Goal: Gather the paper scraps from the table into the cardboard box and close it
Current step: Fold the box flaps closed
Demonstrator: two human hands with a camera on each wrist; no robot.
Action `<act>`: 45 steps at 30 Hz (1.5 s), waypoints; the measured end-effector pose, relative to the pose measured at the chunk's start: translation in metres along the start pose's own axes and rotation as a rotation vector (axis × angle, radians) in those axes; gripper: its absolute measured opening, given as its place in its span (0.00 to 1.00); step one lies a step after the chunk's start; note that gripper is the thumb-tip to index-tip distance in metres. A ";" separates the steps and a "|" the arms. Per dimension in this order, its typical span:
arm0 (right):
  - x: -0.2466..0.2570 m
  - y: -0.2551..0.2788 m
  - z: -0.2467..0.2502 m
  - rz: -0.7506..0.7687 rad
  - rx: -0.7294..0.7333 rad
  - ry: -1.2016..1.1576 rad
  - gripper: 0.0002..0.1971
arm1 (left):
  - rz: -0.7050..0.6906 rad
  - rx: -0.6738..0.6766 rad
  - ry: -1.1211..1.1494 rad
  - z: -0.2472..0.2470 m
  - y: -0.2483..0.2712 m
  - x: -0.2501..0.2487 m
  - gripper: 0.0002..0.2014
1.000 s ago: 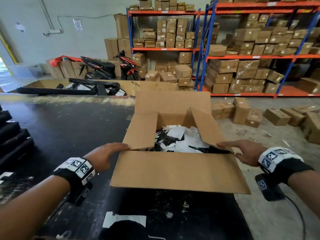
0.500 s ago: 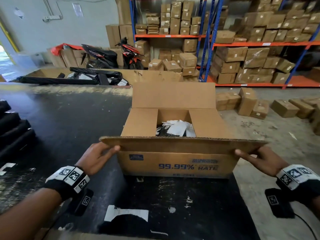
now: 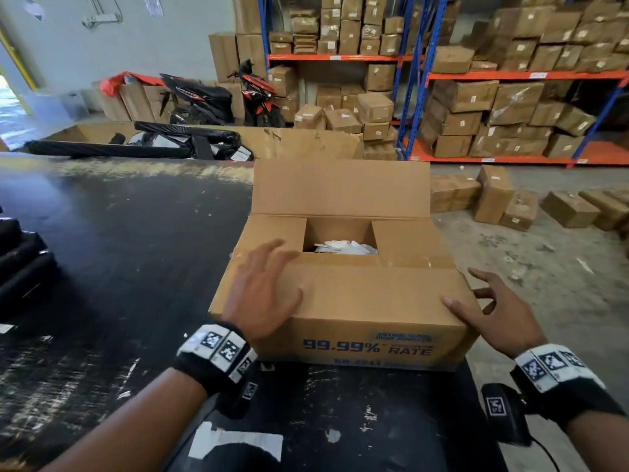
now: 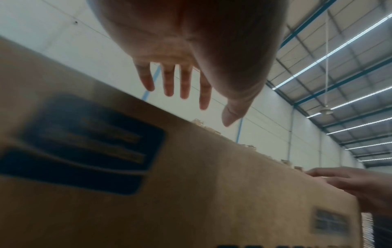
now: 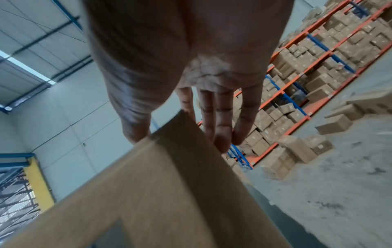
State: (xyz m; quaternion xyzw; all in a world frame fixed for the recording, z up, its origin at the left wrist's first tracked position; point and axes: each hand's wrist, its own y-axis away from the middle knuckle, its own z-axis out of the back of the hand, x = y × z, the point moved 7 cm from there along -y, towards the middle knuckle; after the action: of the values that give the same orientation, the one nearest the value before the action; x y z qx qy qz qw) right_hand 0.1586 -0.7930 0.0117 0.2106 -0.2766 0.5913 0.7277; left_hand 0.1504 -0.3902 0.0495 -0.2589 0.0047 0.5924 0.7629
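The cardboard box (image 3: 357,301) stands on the black table (image 3: 119,267) in front of me, blue print on its near wall. Its two side flaps and near flap lie folded down; the far flap (image 3: 340,185) stands upright. White paper scraps (image 3: 343,248) show through the remaining gap. My left hand (image 3: 265,284) lies flat on the near flap, fingers straight, also seen above the box edge (image 4: 176,80). My right hand (image 3: 493,304) is at the near right corner, thumb on top, fingers spread along the side (image 5: 220,120). Neither hand holds anything.
A white and black paper piece (image 3: 238,444) lies on the table near me. Black bundles (image 3: 20,260) sit at the left edge. The table's right edge runs just beside the box, with concrete floor (image 3: 544,284) and loose cartons beyond. Shelving racks (image 3: 510,76) stand behind.
The near flap, held up by its edge half a second ago, now lies flat over the box. My left hand has moved on top of it; my right hand has shifted to the corner.
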 end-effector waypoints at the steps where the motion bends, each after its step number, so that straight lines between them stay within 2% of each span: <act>1: 0.002 -0.004 0.002 0.005 0.027 0.018 0.44 | -0.038 0.092 -0.018 -0.015 -0.005 -0.013 0.31; 4: 0.014 -0.018 0.010 0.042 0.115 0.157 0.50 | -0.095 0.372 -0.192 -0.062 -0.010 -0.029 0.33; 6: 0.030 -0.032 0.015 0.114 0.129 0.251 0.48 | -0.106 0.438 -0.255 -0.074 -0.010 -0.029 0.32; 9: 0.073 -0.063 0.021 0.247 0.103 0.328 0.38 | -0.104 0.445 -0.267 -0.073 -0.008 -0.027 0.31; 14: 0.153 -0.144 -0.003 0.430 0.139 0.405 0.36 | -0.095 0.433 -0.254 -0.074 -0.007 -0.030 0.30; 19: 0.190 -0.239 -0.040 0.361 0.120 0.539 0.46 | -0.086 0.373 -0.202 -0.068 -0.006 -0.030 0.29; 23: 0.190 -0.272 -0.039 0.288 0.159 0.622 0.48 | -0.075 0.404 -0.173 -0.070 -0.008 -0.031 0.30; 27: 0.197 -0.253 -0.015 0.365 0.084 0.628 0.43 | -0.068 0.401 -0.168 -0.068 -0.008 -0.032 0.29; 30: 0.192 -0.207 0.008 0.464 0.054 0.575 0.35 | -0.068 0.389 -0.182 -0.069 -0.005 -0.031 0.30; 34: 0.164 -0.122 0.018 0.568 0.136 0.481 0.30 | 0.036 0.230 -0.079 -0.058 -0.003 -0.022 0.43; 36: 0.139 -0.089 0.011 0.583 0.196 0.472 0.32 | 0.076 0.162 -0.045 -0.049 -0.001 -0.018 0.48; 38: 0.105 -0.066 -0.003 0.535 0.296 0.492 0.36 | 0.101 0.120 -0.102 -0.040 -0.002 -0.009 0.51; 41: 0.061 -0.041 -0.030 0.467 0.460 0.544 0.47 | 0.176 0.190 -0.200 -0.030 -0.004 0.029 0.49; 43: 0.046 -0.033 -0.043 0.479 0.477 0.531 0.54 | 0.227 0.306 -0.215 -0.030 -0.001 0.061 0.47; 45: 0.038 -0.030 -0.050 0.477 0.445 0.503 0.53 | 0.244 0.412 -0.181 -0.031 0.003 0.078 0.44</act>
State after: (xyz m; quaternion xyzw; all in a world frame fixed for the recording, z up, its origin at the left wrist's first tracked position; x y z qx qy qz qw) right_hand 0.2013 -0.7390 -0.0009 0.1416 0.0037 0.8220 0.5516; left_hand 0.1799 -0.3321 -0.0035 -0.0414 0.0881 0.6873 0.7198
